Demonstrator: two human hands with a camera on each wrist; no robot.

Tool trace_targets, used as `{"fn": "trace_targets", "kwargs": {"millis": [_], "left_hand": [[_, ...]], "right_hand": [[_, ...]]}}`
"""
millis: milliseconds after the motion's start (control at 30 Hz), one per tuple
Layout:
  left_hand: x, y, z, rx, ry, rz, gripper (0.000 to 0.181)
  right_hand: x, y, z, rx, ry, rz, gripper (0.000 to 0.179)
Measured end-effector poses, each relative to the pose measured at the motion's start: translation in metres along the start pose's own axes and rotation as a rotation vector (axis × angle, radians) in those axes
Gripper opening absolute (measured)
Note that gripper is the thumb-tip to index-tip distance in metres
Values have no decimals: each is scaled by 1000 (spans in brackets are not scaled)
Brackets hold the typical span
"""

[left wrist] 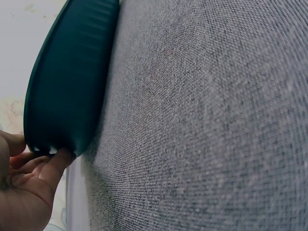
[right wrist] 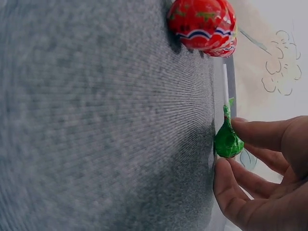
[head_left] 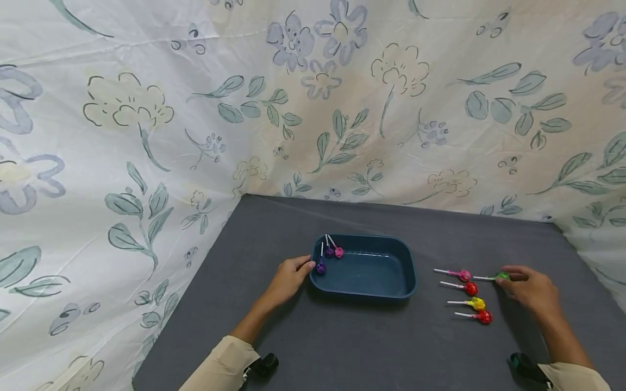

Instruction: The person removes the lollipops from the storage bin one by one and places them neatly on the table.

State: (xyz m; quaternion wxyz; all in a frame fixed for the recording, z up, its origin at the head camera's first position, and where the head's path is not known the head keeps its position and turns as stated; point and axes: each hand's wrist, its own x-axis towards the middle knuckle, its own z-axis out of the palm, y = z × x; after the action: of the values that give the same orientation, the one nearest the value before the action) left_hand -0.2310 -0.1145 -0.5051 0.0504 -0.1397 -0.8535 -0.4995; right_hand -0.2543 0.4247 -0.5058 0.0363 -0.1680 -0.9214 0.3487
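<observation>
My left hand (head_left: 289, 279) grips the left end of a dark blue tray (head_left: 364, 295), thumb at the rim and fingers against the outer wall. The left wrist view shows the fingers (left wrist: 50, 168) at the tray's end. Inside, at the left, two purple lollipops (head_left: 320, 268) and a pink lollipop (head_left: 339, 252) lean on the wall, sticks up. To the right, my right hand (head_left: 535, 288) pinches a green lollipop (right wrist: 228, 139) by its wrapped head between thumb and fingertips, close over the cloth. Its white stick points left.
Left of my right hand lies a column of lollipops on the grey cloth (head_left: 371, 347): a pink lollipop (head_left: 463, 275), a red lollipop (head_left: 470, 288), a yellow lollipop (head_left: 477, 303) and another red lollipop (head_left: 484, 316). Flower-patterned fabric (head_left: 342, 136) hangs behind the table.
</observation>
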Motion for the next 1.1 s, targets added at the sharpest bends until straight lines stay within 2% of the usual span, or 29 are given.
{"fn": "trace_targets", "kwargs": {"millis": [267,633,767,1100], "left_hand": [[1,2,0,-9,-2,-6,41],[1,2,0,-16,-8,-15,41],[1,3,0,-18,-4,-13,41],[0,2,1,-14,-8,-15,42]], "right_hand": [[-6,-11,0,-75,57,12,55],[-24,-34,5,-36,139,-79,55],[-32,-45,7,-21,136,-146,55],[-52,-78,18,65,84,-228,56]]}}
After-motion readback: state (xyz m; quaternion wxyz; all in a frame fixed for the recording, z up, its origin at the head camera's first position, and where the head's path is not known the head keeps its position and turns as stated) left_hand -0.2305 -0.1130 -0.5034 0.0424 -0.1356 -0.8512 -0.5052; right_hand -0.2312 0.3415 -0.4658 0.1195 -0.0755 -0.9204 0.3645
